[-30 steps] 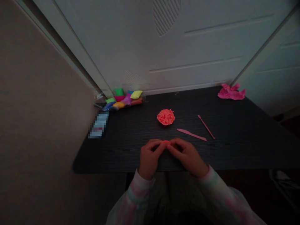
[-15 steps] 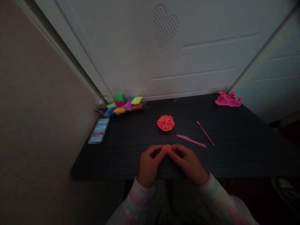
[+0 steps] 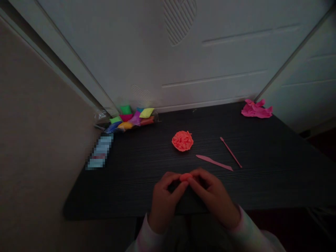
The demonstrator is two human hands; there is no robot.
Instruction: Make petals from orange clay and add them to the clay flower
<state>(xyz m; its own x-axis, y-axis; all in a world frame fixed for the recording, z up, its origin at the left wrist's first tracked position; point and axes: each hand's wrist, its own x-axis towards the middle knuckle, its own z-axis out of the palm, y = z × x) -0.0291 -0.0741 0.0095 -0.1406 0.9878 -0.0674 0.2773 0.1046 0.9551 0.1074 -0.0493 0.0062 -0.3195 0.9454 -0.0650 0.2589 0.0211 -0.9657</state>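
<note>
Between the fingertips of both hands is a small flat piece of orange-pink modelling clay (image 3: 186, 177), held just above the front of the dark table (image 3: 118, 196). My left hand (image 3: 165, 197) pinches its left side with thumb and index finger. On the right side my right hand (image 3: 211, 192) grips it the same way. Beyond the hands sits a rounded orange clay form (image 3: 182, 141) with a ruffled, petal-like top. To its right lie a pink modelling knife (image 3: 214, 162) and a thin pink modelling stick (image 3: 231, 152), neither touched.
A clear bag of colourful clay packets (image 3: 131, 119) lies at the back left. In front of it is a blurred-out pale card or packet (image 3: 100, 152). A crumpled bright pink piece (image 3: 256, 109) rests at the back right. A white panelled door (image 3: 126, 52) stands behind the table.
The camera view has tilted lower, so the table items appear shifted. Both hands still pinch the clay piece, whose face now looks narrower.
</note>
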